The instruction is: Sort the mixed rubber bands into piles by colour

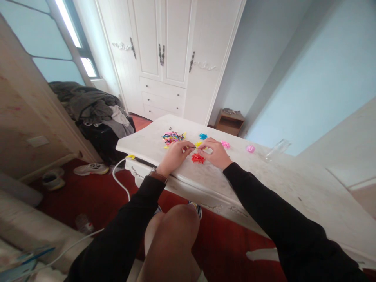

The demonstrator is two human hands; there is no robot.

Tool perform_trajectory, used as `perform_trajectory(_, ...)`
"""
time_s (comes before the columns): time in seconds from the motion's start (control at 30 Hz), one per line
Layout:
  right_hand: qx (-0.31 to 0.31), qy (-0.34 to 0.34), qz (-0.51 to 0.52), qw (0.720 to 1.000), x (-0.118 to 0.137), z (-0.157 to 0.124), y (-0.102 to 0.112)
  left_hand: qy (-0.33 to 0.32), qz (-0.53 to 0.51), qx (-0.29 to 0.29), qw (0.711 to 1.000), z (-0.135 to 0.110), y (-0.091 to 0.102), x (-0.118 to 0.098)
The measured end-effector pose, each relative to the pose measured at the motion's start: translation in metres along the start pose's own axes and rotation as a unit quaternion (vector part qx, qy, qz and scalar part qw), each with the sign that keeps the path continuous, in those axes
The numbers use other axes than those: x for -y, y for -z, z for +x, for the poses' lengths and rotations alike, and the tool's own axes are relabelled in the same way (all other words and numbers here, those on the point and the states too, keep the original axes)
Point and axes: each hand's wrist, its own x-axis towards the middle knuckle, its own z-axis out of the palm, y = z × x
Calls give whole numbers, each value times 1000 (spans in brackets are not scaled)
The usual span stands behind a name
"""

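Observation:
My left hand (176,154) is pinched around something small and dark, too tiny to name, above the white table (202,180). Close to its fingertips, my right hand (215,152) is also closed in a pinch; what it holds is hidden. Below the fingertips lies a pile of small red pieces (198,158). A yellow pile (199,144) shows partly behind the fingers, with a blue pile (203,136) farther back. Pink pieces (225,144) lie just beyond my right hand. A large mixed-colour pile (173,137) spreads behind my left hand.
A round pink item (250,149) and a clear glass (279,149) lie to the right on the table. A white cable (117,178) hangs at the table's left end. Beyond stand a white wardrobe (173,39) and a heap of clothes (94,103).

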Motion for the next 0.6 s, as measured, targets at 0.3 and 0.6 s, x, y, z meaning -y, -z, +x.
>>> perform_trajectory(0.3, -27, -10, -15, 999, -3, 0, 0, 23, -18, -13, 999, -1, -1, 2)
perform_trajectory(0.6, -32, -12, -20, 999, -5, -1, -1, 5, 13, -1, 1000, -1, 0, 3)
